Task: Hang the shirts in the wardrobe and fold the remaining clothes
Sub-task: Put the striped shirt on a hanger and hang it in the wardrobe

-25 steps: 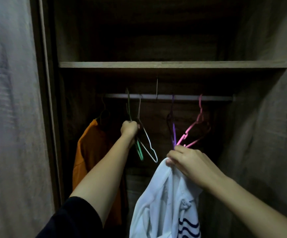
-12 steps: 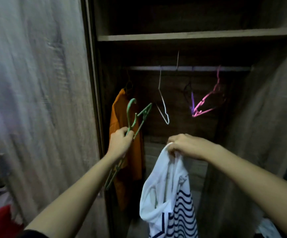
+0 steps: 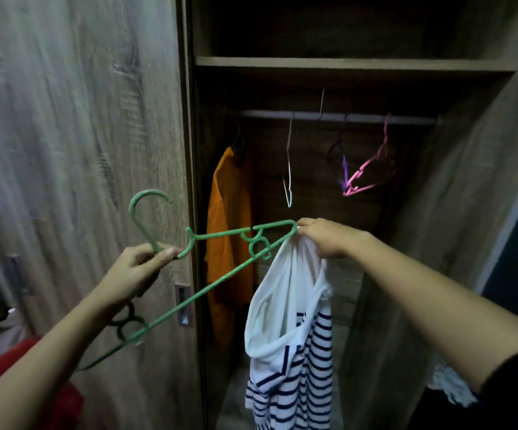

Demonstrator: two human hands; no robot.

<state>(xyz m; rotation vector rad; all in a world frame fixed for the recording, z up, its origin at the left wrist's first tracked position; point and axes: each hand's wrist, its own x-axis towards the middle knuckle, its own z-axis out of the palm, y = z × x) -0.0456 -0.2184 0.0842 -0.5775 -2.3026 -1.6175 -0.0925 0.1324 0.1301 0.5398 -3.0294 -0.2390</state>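
Right, striped shirt (image 3: 292, 330) is hanging in mid-air in front of the open wardrobe (image 3: 437, 212), with plain white fabric up top and navy stripes lower down. It's dangling from its bunched top edge. Right hand (image 3: 329, 240) is gripping that bunched top, fingers (image 3: 309, 226) curling tight over the fabric.

Green hanger (image 3: 214, 285) is sitting just left of the shirt, tilted. Its hook is pointing up and left and its long bar is running down toward the lower left. The hanger's right tip is touching the right hand's fingertips at the shirt's top. Can't tell whether it's going inside the fabric. Left hand (image 3: 137, 271) is pinching the hanger at the base of the hook, fingers closing round the plastic. The left forearm is crossing in front of the hanger's lower end.

Inside, orange shirt (image 3: 226, 243) is hanging on a dark hanger (image 3: 238, 141) at the left end of the rail (image 3: 406, 118). White wire hanger (image 3: 288, 169) is hanging near the middle of the rail, seen edge-on. Purple hanger (image 3: 344, 169) and pink hanger (image 3: 367, 169) are hanging further right, overlapping each other. Shelf (image 3: 344, 65) is running across above the rail.

Wardrobe door (image 3: 81, 150) is filling the left side. Its recessed handle (image 3: 183, 308) is sitting near the right edge, partly behind the green bar. Red cloth (image 3: 19, 367) is showing at bottom left, partly hidden by the left arm. White cloth (image 3: 450, 386) is showing at lower right behind the right arm, too blurred to identify.
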